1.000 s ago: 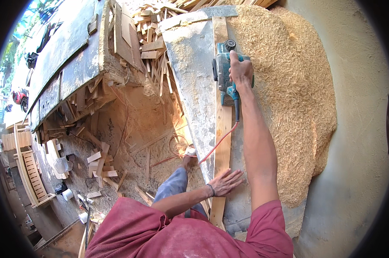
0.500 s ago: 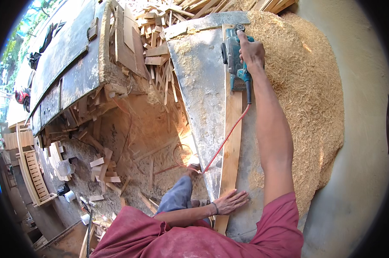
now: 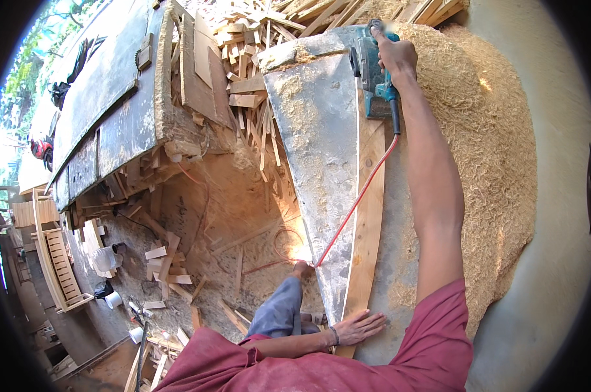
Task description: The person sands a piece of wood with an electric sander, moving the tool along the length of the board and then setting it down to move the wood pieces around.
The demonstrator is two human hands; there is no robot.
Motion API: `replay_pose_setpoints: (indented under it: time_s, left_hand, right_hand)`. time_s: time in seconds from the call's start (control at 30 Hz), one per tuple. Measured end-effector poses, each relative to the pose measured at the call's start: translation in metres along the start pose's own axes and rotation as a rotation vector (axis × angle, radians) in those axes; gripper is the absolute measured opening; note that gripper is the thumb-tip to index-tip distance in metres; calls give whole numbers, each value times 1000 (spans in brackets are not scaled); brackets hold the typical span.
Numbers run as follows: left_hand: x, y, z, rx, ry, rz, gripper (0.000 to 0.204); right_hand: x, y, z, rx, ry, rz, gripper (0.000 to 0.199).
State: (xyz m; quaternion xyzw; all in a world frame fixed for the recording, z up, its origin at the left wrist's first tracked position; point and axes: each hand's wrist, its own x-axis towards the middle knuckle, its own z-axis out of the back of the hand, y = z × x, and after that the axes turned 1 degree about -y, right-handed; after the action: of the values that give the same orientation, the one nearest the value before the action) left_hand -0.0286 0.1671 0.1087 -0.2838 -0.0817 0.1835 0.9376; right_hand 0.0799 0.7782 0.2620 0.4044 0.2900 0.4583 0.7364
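Both hands (image 3: pixel 359 326) on plank (image 3: pixel 367 215)

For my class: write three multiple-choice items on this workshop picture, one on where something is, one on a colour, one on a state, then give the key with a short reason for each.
1. Where is the power planer?
A. at the far end of the plank
B. on the ground among the offcuts
C. beside the person's knee

2. What colour is the planer's cord?
A. black
B. red
C. yellow

3. What is the left hand doing?
A. lifting the plank
B. holding the cord
C. lying flat, fingers spread, on the near end of the plank

Key:
1. A, the right hand grips it at the far end with the arm stretched out.
2. B, a red line trails from the planer back toward the ground.
3. C, the palm is down on the wood, gripping nothing.
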Motion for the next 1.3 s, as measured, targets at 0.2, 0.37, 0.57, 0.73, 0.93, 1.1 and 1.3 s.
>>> replay_pose_setpoints:
  time_s: [0.2,0.37,0.57,0.73,0.93,1.1,1.3]
  left_hand:
    - [-1,2,-7,-57,-16,-10,62]
    - [-1,0,-4,-58,16,-2,61]
    - [-3,3,0,-73,-28,-9,59]
    - [-1,1,-3,-7,-12,25,59]
    - [-1,4,-7,-23,-89,32,60]
    - [-2,3,-9,28,-70,31,65]
    - [-2,2,-6,38,-45,36,62]
  right_hand:
    - [27,3,-10,-14,-5,51,57]
    - [48,9,-17,-7,-15,79,58]
    - [75,11,-22,-37,-15,67,59]
    - [70,13,-25,-26,42,32,59]
    - [35,12,-12,31,51,-73,57]
    - [5,1,-4,39,59,-62,54]
    - [-43,-14,9,60,87,-113,50]
